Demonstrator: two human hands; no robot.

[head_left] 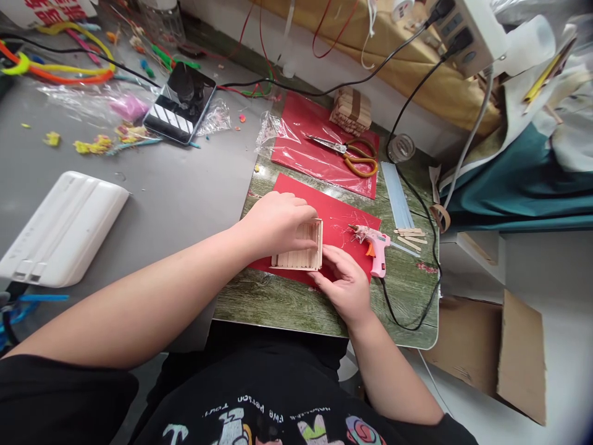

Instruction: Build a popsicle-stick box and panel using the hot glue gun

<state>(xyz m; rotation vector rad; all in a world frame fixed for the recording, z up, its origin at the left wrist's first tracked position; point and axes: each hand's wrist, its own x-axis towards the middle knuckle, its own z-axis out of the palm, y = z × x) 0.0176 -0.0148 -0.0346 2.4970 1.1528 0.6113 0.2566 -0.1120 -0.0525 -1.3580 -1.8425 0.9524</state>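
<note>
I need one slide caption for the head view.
Left hand and right hand hold a wooden-stick box near a pink glue gun.

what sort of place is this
Likely a craft workspace, though home or studio is unclear: a pink glue gun, scissors and a bundle of wooden sticks suggest it.

a small, rectangular, open-topped box of pale wooden craft sticks (296,259), slatted inside facing up, sits partly beneath the left fingers (306,214) with its near right corner against the right fingers (337,257).
</note>
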